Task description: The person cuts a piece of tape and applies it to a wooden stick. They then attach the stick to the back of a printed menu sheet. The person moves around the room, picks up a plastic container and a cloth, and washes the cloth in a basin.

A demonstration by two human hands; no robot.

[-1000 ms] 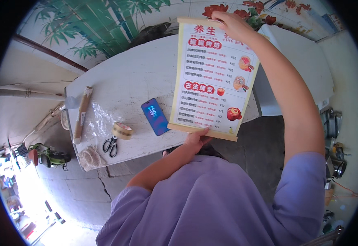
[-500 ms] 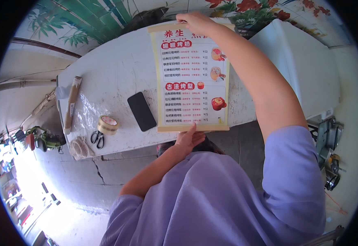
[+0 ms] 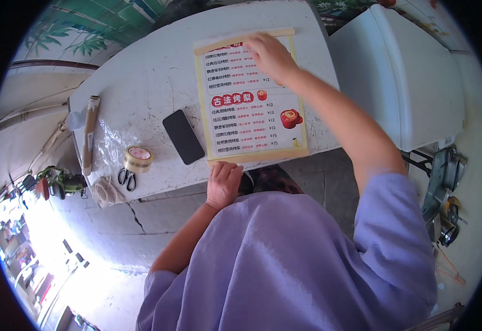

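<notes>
A paper menu poster (image 3: 252, 118) with red headings, rows of print and small food pictures lies on the white table, a tan strip along its top and bottom edges. Its top end is curled over toward me, covering the uppermost heading. At that curled end is my right hand (image 3: 274, 59), fingers bent down on the paper; the fingertips are partly hidden. My left hand (image 3: 224, 185) is closed at the lower left corner, fingers curled over the bottom strip. A black phone (image 3: 183, 137) lies just left of the poster.
On the table's left are a roll of tape (image 3: 138, 159), black-handled scissors (image 3: 126, 179), clear plastic film (image 3: 111, 139), a long cardboard tube (image 3: 90, 135) and a coil of twine (image 3: 107, 191). A white box-shaped appliance (image 3: 395, 83) stands against the table's right side.
The poster's top end has curled down toward me, hiding its main heading. My right hand came nearer with it. My left hand moved left along the bottom edge and its fingers curled.
</notes>
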